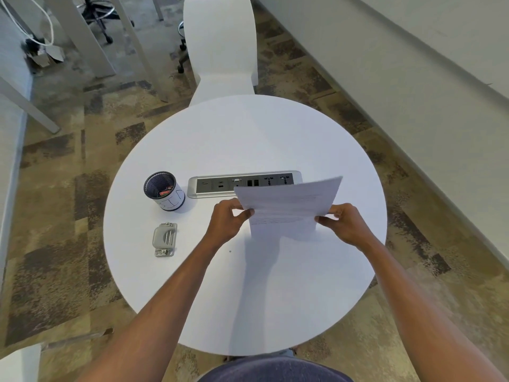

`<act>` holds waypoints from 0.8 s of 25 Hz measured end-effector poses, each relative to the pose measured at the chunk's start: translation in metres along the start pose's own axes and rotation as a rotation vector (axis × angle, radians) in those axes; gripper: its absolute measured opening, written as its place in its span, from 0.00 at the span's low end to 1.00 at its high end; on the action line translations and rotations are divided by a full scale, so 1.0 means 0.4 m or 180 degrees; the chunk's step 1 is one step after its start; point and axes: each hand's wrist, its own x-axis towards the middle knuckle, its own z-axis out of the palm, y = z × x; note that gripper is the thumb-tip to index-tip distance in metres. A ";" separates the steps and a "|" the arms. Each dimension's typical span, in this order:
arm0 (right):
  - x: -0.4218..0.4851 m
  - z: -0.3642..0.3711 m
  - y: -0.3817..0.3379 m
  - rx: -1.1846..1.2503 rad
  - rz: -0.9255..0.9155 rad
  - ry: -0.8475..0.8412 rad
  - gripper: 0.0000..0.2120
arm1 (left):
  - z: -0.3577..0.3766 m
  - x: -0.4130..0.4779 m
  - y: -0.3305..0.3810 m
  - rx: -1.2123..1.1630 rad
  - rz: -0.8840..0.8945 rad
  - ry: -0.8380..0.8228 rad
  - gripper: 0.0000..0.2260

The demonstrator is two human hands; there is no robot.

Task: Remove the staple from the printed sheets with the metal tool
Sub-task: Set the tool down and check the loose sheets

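Note:
The printed sheets [289, 205] are held up above the round white table [248, 139], tilted, with faint lines of text on the top page. My left hand [230, 219] pinches their left edge and my right hand [344, 223] pinches the right edge. One sheet hangs lower than the top one. I cannot make out a staple in the sheets. The grey metal tool [164, 239] lies flat on the table to the left, apart from both hands.
A black mesh cup [164, 190] with a white label stands left of a recessed power and port panel [220, 184]. A tiny speck [230, 251] lies on the table near my left wrist. A white chair [220, 45] stands beyond the table.

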 end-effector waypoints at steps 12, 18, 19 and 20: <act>0.002 0.015 0.023 0.0221 0.0101 -0.0128 0.11 | 0.028 0.014 -0.016 -0.0073 0.0170 -0.0060 0.07; -0.014 -0.038 0.032 0.1349 0.0048 0.0250 0.08 | 0.044 0.027 0.065 -0.1337 0.0007 -0.0276 0.08; -0.019 -0.051 0.035 0.1507 0.0091 0.0375 0.08 | 0.053 0.032 0.081 -0.1494 -0.0028 -0.0314 0.07; -0.024 -0.059 0.041 0.1601 0.0164 0.0521 0.07 | 0.068 0.037 0.093 -0.1572 -0.0120 -0.0290 0.06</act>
